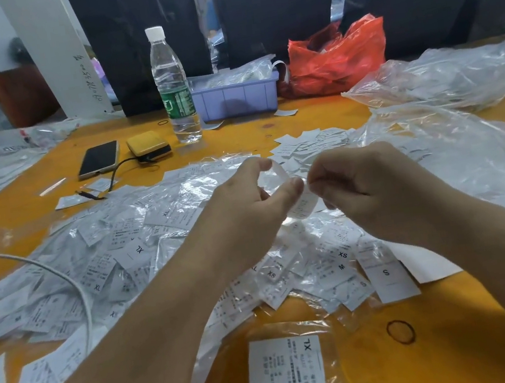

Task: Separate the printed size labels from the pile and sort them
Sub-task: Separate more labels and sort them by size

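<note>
Head view, both hands, left [247,198] & right [363,183], pinching crinkly clear sleeve [278,173] w/ curled paper label [303,205]

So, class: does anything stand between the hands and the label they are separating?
Nothing visible does. The left hand and the right hand already pinch the label in clear film between them, above the pile of labels.
</note>
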The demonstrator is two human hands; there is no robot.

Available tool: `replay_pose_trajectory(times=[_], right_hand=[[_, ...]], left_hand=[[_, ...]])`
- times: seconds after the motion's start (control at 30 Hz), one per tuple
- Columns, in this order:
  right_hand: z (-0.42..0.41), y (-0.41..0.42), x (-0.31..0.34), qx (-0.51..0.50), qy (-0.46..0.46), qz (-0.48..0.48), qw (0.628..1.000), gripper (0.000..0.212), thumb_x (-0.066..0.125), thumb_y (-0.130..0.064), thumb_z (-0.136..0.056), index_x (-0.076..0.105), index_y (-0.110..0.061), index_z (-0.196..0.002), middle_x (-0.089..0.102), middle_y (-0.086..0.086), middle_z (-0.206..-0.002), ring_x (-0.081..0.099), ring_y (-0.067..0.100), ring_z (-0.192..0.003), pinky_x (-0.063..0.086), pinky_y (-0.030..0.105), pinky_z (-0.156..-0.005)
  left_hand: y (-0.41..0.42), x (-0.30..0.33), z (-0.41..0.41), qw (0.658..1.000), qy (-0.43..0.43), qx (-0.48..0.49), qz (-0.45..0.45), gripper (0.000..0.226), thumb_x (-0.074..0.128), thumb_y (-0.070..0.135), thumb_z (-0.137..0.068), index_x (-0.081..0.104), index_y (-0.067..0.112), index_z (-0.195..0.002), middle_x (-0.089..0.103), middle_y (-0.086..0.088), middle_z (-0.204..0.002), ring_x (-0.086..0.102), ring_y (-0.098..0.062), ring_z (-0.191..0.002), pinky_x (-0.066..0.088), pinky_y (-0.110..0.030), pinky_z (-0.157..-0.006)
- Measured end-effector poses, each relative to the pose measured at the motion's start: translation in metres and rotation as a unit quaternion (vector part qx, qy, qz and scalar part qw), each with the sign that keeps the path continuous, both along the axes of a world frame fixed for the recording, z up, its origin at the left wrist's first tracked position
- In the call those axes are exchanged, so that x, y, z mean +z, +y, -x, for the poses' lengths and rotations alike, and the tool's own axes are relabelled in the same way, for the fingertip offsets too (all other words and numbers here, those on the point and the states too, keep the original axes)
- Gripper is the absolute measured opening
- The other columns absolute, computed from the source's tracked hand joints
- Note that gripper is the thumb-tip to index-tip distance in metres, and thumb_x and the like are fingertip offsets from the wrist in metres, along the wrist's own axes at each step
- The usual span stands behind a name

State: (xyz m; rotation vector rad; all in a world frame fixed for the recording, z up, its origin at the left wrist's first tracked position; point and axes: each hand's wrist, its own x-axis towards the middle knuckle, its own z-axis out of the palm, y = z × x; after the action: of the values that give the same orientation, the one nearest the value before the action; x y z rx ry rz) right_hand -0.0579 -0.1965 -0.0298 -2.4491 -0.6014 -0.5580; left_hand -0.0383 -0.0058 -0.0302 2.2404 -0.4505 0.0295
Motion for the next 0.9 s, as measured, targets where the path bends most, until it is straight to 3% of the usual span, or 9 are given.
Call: replay_pose_trajectory(times=[0.2,0.4,0.57,0.77,0.9], right_hand=[[0.001,0.001,0.002,0.029,0.022,-0.059,0.998,0.010,0.061,-0.017,-0.089,0.070,-0.016,-0.086,0.064,-0.005,-0.066,0.061,0.012,-0.061,0.050,0.035,-0.061],[0.005,-0.001,0.005,0.041,0.074,-0.101,0.991,0.013,0.064,-0.023,-0.086,0.071,-0.016,-0.078,0.067,0.000,-0.063,0.067,0.011,-0.060,0.055,0.040,-0.062],[0.007,0.003,0.006,0.027,0.095,-0.096,0.990,0.027,0.059,-0.038,-0.083,0.069,-0.014,-0.075,0.067,0.002,-0.064,0.067,0.013,-0.061,0.056,0.046,-0.063],[-0.001,-0.002,0.000,-0.041,0.089,-0.060,0.993,0.009,0.067,-0.025,-0.087,0.072,-0.020,-0.083,0.068,-0.006,-0.069,0.065,0.014,-0.066,0.054,0.036,-0.062],[-0.004,-0.006,-0.002,-0.075,0.081,-0.035,0.993,0.013,0.066,-0.028,-0.088,0.071,-0.023,-0.099,0.064,-0.011,-0.070,0.059,0.006,-0.059,0.042,0.021,-0.055]], left_hand=[[0.002,0.001,0.000,1.000,-0.003,0.009,-0.002,0.057,0.046,0.066,-0.089,0.036,0.040,-0.139,0.067,0.010,-0.094,0.065,-0.007,-0.082,0.051,-0.027,-0.070],[0.001,0.005,0.002,0.999,-0.002,0.022,0.044,0.027,0.048,0.059,-0.093,0.060,0.035,-0.095,0.069,0.012,-0.077,0.063,-0.001,-0.065,0.044,-0.023,-0.058],[0.003,0.004,0.000,0.999,-0.023,0.033,0.014,0.004,0.059,0.034,-0.092,0.062,0.034,-0.090,0.068,0.011,-0.081,0.064,-0.006,-0.069,0.049,-0.017,-0.050],[0.003,0.004,-0.002,0.997,-0.061,0.044,-0.013,0.013,0.055,0.023,-0.094,0.059,0.035,-0.091,0.066,0.017,-0.082,0.062,-0.004,-0.075,0.051,-0.015,-0.051],[0.002,0.005,-0.001,0.997,-0.070,0.040,-0.011,0.014,0.056,0.020,-0.091,0.062,0.032,-0.086,0.066,0.017,-0.083,0.061,-0.003,-0.077,0.052,-0.016,-0.054]])
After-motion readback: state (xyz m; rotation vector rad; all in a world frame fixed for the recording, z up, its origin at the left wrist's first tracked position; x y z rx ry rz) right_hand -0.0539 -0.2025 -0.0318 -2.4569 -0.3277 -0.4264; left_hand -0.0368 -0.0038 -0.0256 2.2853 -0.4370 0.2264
